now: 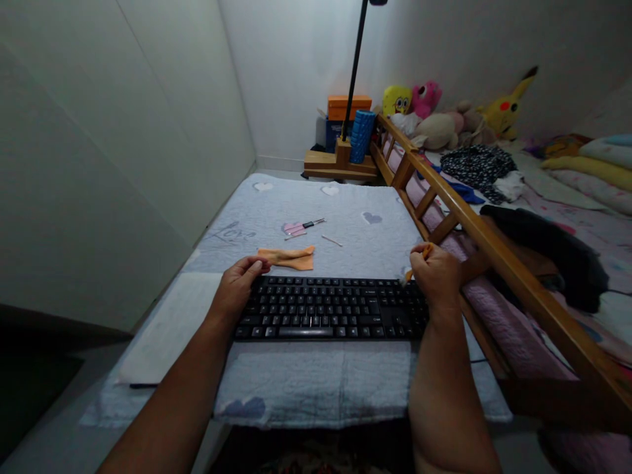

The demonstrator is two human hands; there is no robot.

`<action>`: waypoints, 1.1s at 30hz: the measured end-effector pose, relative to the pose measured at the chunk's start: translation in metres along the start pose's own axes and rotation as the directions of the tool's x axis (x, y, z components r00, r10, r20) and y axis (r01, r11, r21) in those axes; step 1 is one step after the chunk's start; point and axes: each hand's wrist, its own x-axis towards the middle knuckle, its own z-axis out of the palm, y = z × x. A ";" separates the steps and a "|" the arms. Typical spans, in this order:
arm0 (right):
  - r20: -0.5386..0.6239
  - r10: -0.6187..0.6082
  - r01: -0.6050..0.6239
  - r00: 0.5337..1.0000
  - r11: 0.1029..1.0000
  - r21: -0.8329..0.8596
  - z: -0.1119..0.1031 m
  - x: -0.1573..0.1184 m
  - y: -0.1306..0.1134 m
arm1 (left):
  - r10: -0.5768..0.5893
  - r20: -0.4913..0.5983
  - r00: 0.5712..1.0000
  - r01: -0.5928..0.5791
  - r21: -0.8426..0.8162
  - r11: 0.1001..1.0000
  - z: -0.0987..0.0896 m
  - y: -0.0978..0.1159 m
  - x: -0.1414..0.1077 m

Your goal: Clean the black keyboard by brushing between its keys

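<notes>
The keyboard (326, 311), just one, is lying at the frame's lower centre, between my left hand (241, 280), which is resting at its upper left corner (gripping or not, I cannot tell), and my right hand (438, 273), which is grasping one brush (409, 275) above the keyboard's upper right. One orange cloth (296, 262) and one swab (332, 240) are lying mid-frame.

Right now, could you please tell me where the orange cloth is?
In the head view, the orange cloth lies slightly left of centre, just beyond the black keyboard and close by the left hand.
</notes>
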 end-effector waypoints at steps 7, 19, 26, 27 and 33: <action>0.271 -0.043 -0.122 0.961 0.818 0.563 0.017 -0.016 -0.030 | 0.000 -0.003 1.000 0.000 0.008 1.000 0.000 0.002 -0.001; 0.468 -0.263 -0.165 0.844 0.703 0.692 0.060 -0.061 -0.082 | -0.019 -0.007 1.000 0.018 -0.010 1.000 0.001 0.005 -0.003; 0.373 -0.274 -0.002 0.886 0.804 0.595 0.064 -0.063 -0.084 | -0.016 -0.006 1.000 0.016 0.011 1.000 0.001 0.008 -0.005; 0.341 -0.260 0.023 0.903 0.823 0.568 0.064 -0.061 -0.083 | -0.013 -0.007 1.000 0.013 0.006 1.000 0.001 0.008 -0.005; 0.261 -0.167 -0.020 0.951 0.807 0.591 0.057 -0.057 -0.078 | -0.006 -0.004 1.000 0.006 0.001 1.000 0.001 0.007 -0.004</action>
